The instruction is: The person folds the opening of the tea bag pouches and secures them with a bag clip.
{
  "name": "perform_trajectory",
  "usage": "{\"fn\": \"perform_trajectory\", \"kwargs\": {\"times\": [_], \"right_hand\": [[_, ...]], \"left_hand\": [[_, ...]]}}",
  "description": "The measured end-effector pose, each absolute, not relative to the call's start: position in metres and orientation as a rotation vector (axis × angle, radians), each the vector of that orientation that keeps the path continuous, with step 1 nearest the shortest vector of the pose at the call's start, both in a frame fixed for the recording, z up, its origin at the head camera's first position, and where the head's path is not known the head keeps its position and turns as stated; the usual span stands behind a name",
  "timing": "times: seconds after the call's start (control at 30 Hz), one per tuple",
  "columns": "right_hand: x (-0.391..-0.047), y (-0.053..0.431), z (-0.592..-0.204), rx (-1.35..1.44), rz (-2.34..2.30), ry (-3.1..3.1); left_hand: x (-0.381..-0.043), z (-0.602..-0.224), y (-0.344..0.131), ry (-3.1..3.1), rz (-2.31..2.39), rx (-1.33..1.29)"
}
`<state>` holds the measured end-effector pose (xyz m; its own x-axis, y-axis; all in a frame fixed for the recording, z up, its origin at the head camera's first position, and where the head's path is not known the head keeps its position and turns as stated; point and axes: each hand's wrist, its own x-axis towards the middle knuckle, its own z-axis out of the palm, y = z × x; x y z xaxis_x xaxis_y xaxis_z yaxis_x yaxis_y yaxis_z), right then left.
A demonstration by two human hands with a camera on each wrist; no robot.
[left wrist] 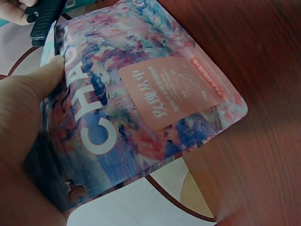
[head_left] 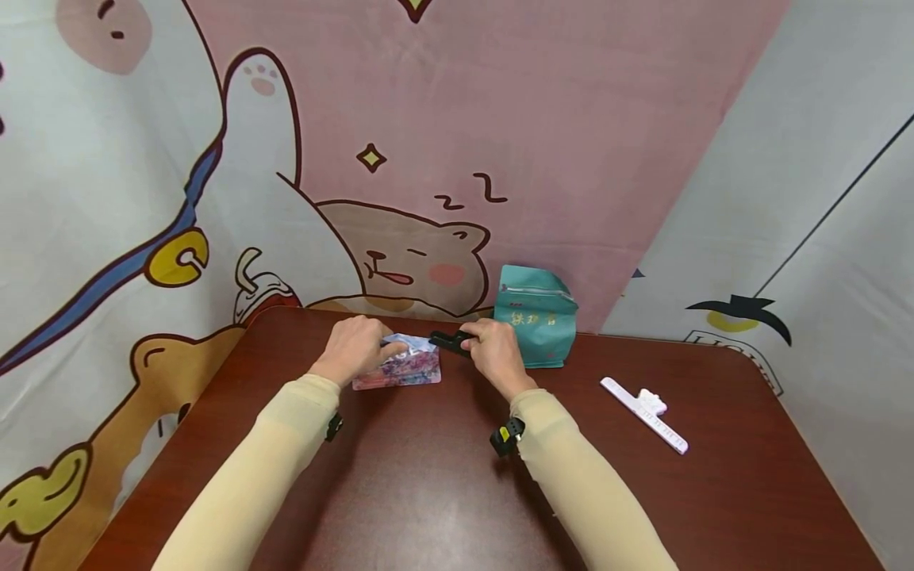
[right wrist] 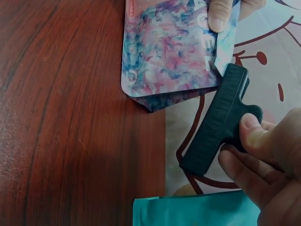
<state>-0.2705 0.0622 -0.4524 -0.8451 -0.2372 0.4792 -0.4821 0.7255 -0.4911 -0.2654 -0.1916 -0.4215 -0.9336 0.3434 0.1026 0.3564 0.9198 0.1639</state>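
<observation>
A pink-and-blue patterned pouch (head_left: 410, 368) stands near the table's back edge. My left hand (head_left: 357, 349) pinches its top edge, thumb on the printed front (left wrist: 99, 89); the other fingers are mostly hidden behind it. In my right hand (head_left: 494, 353) is a black bag clip (right wrist: 216, 122), gripped by its tab between thumb and fingers. One end of the clip meets the top corner of the pouch, where a pale strip (right wrist: 228, 44) of the top is folded over. Whether the clip's jaws have the pouch between them I cannot tell.
Just behind my right hand stands a teal pouch (head_left: 539, 321) with gold characters. A white bag clip (head_left: 646, 414) lies on the brown table (head_left: 421, 476), to the right. Behind the table hangs a cartoon-printed cloth (head_left: 571, 143).
</observation>
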Motion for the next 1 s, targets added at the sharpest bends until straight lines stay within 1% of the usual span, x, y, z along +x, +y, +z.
{"fn": "perform_trajectory", "kwargs": {"times": [0.6, 1.0], "right_hand": [[-0.282, 0.053, -0.445, 0.581, 0.897, -2.691], [-0.285, 0.043, -0.447, 0.634, 0.877, -2.672]], "left_hand": [[-0.267, -0.423, -0.193, -2.999, -0.302, -0.583], [-0.27, -0.424, -0.195, -2.98, -0.289, -0.619]]}}
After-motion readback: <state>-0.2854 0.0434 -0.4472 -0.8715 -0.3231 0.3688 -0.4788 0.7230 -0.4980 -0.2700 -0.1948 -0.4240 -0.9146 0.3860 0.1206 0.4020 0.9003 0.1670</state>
